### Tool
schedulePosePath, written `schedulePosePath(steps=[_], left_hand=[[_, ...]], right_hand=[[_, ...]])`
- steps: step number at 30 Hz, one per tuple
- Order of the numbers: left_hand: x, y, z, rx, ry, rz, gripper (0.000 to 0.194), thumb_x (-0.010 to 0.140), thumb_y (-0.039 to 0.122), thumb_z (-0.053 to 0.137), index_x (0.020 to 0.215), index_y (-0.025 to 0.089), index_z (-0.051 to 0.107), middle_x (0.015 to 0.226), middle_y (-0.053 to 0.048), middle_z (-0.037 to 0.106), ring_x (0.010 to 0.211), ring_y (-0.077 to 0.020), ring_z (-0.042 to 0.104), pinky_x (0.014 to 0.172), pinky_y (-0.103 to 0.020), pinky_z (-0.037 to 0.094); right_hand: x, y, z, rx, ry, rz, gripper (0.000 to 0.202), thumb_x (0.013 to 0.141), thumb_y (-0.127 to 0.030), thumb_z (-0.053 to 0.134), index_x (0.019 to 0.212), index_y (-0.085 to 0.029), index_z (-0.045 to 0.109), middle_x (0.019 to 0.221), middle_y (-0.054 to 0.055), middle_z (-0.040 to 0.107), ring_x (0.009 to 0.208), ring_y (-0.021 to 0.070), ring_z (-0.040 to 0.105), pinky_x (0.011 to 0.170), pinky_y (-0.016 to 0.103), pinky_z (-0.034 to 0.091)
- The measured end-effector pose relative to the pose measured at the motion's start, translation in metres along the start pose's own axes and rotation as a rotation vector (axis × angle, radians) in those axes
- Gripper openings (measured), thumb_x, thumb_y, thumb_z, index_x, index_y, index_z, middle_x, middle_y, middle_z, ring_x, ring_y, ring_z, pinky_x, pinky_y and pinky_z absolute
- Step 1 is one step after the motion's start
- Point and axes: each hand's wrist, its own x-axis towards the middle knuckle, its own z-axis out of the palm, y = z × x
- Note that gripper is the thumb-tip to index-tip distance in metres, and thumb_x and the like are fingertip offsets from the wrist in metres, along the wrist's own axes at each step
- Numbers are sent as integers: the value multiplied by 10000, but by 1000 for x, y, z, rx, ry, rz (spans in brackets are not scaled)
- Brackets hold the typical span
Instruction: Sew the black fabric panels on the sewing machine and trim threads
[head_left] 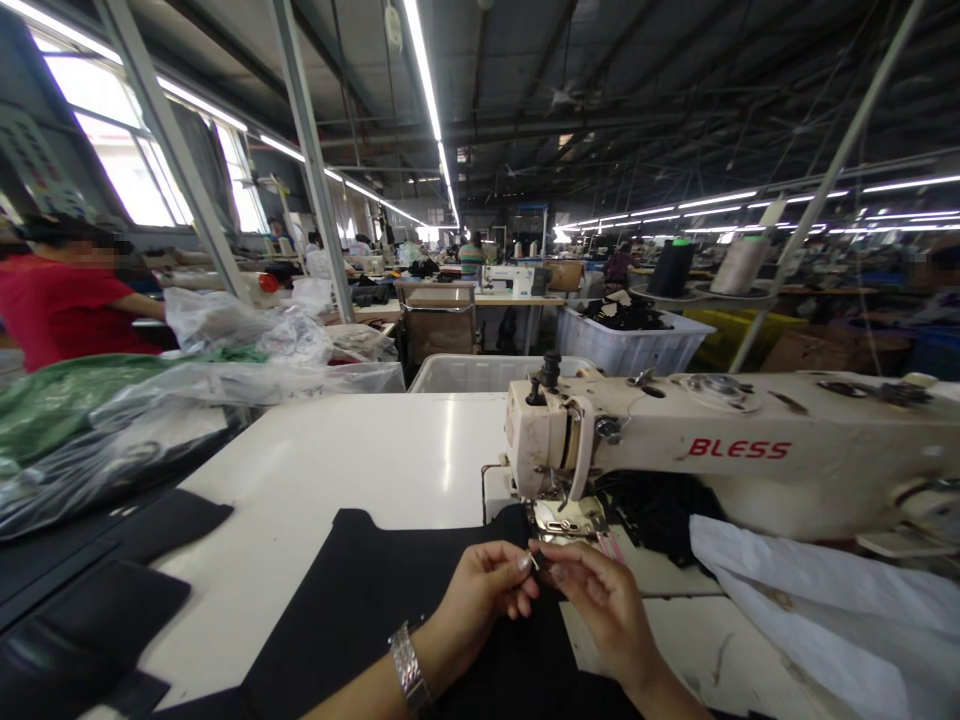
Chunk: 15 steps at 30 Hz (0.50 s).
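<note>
Just in front of the sewing machine, my two hands meet fingertip to fingertip. My left hand, with a metal watch on its wrist, pinches a tiny pale item at the thumb. My right hand is pinched close beside it; whatever lies between its fingers is too small to name. Both are above a large black fabric piece spread on the white table. The fabric's upper right corner reaches the machine's metal plate, beneath the machine head.
Black pieces and plastic-wrapped material lie on the left. White cloth is at the right, beside the machine. Behind the table stand a white bin and a filled crate. A person in red is at far left.
</note>
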Motion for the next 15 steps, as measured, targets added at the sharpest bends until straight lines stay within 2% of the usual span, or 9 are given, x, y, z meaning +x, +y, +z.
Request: schedulePosePath(steps=[4,9,12,15], left_hand=[[0,-1,1,120,10,11,366,578,409,704,642,81,557,518,-29,577,378,-52,461,373,-144,292],[0,-3,0,286,14,50,400,576,449,682,667,72,583,535,-39,586,400,-77,488,381,-166,322],[0,-2,0,263,17,61,403,573,432,689,729,72,596,598,-59,614,460,-99,530,423,-180,365],[0,-2,1,239,61,58,409,540,421,712,714,72,588,592,-65,620,476,-116,547,435,-189,384]], right_hand=[[2,1,1,-55,53,55,208,704,-363,601,744,-160,621,806,84,642,778,212,603,682,306,492],[6,11,-2,-148,12,112,200,672,-348,630,707,-153,600,648,26,605,600,153,571,534,240,452],[8,14,-6,-95,91,161,234,643,-374,642,707,-151,617,644,32,621,570,148,562,505,241,450],[9,13,-7,-21,174,199,278,558,-393,693,665,-147,623,631,32,627,545,148,558,484,242,450]])
